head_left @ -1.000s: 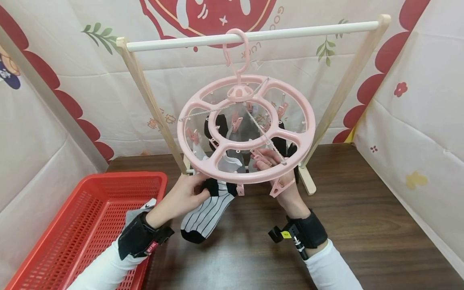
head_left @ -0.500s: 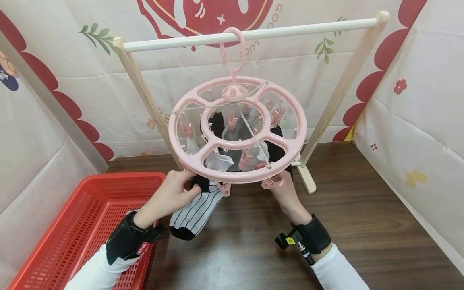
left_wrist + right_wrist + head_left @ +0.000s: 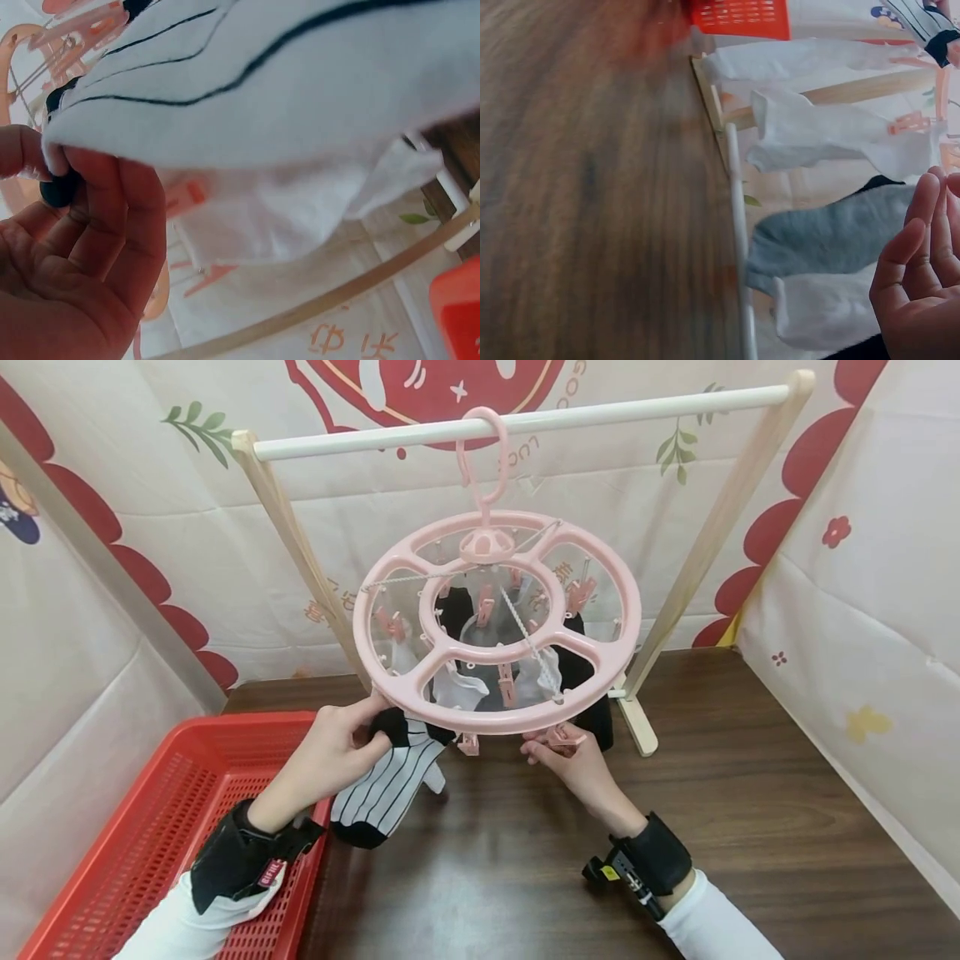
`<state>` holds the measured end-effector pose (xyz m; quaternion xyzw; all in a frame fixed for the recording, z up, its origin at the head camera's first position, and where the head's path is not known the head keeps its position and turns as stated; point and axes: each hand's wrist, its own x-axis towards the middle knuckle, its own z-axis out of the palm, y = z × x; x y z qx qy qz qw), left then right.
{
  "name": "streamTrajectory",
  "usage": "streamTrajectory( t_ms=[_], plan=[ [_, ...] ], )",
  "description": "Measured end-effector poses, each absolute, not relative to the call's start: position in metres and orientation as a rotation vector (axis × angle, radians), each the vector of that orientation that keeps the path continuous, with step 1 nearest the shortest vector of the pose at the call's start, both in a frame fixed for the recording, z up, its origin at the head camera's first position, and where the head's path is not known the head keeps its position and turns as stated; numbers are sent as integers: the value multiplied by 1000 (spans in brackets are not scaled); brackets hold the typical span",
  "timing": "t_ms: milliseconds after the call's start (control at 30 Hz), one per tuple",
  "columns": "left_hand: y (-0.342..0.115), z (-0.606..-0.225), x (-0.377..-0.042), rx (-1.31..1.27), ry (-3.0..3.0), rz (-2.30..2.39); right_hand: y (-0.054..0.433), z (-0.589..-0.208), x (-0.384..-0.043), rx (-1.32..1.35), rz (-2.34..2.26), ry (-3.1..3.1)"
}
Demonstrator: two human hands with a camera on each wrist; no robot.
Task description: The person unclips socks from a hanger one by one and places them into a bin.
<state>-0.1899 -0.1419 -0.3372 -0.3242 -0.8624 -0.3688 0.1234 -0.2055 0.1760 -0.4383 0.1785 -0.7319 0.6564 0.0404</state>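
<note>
My left hand (image 3: 330,760) pinches the black cuff of a white sock with black stripes (image 3: 386,785), below the left front rim of a round pink clip hanger (image 3: 491,722). In the left wrist view the sock's striped cloth (image 3: 247,90) spreads above the fingers. My right hand (image 3: 585,777) is under the right front rim, its fingers loosely bent, and a pink clothespin (image 3: 566,737) overlaps it. Another clothespin (image 3: 468,743) hangs between the hands. In the right wrist view the right hand (image 3: 922,262) is partly cut off by the frame's edge.
The hanger hooks over a white rod (image 3: 630,414) on a wooden stand (image 3: 693,552). White, grey and black socks hang from it, including a grey sock (image 3: 825,232) and a white sock (image 3: 825,135). A red basket (image 3: 172,747) stands at left on the wooden table (image 3: 517,877).
My left hand has carried the striped sock left. My right hand has come out from the clothespins and socks inside the ring, down to the front rim. The hanger has shifted slightly.
</note>
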Motion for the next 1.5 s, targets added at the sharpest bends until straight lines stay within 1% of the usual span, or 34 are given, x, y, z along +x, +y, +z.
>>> streamTrajectory(
  t_ms=[200, 433, 567, 1033, 1300, 1500],
  plan=[
    [-150, -328, -190, -910, -2501, -992, 177, -447, -206, 649, 1949, -2243],
    [-162, -320, -188, -873, -2481, -904, 179, -449, -205, 547, 2029, -2289],
    [-172, -313, -188, -859, -2448, -848, 182, -451, -205, 545, 2057, -2287],
    [-225, -294, -183, -651, -2369, -658, 195, -456, -207, 644, 2002, -2222],
    [-257, -294, -175, -504, -2419, -639, 202, -457, -203, 614, 1992, -2291],
    [-275, -300, -171, -437, -2500, -602, 206, -460, -198, 694, 1938, -2362]
  ],
)
